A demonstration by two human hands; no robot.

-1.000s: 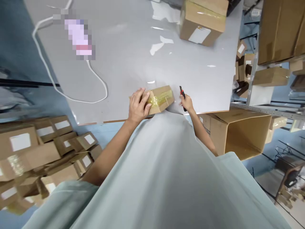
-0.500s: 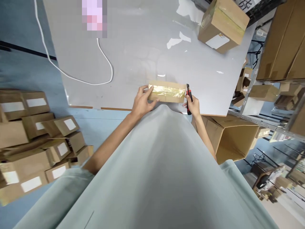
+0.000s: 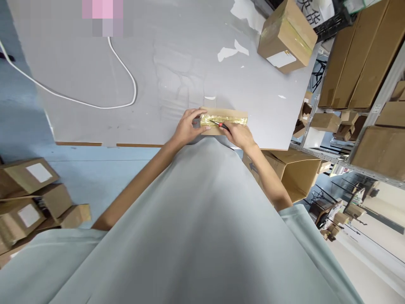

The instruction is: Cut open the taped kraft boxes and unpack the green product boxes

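A small cardboard box point(image 3: 226, 112) with shiny yellowish tape along its top lies at the front edge of the grey table point(image 3: 177, 55). My left hand point(image 3: 187, 126) grips the box's left end, fingers at the far side and thumb at the near side. In my right hand point(image 3: 238, 134) is a utility knife point(image 3: 223, 126), black and red. Its blade points left over the tape, near the middle of the box top; whether the tip has gone into the tape I cannot tell. My right palm covers most of the knife's handle.
A larger taped box point(image 3: 286, 38) stands at the table's back right, near torn white paper scraps point(image 3: 232, 51). A white cable point(image 3: 134, 90) curves across the left side. An open carton point(image 3: 299, 177) is below the right edge; labelled boxes point(image 3: 27, 181) are piled at left.
My right hand has moved left from the box's right end onto its top, turning the knife from upright to pointing left. My left hand still holds the left end. The view has shifted.
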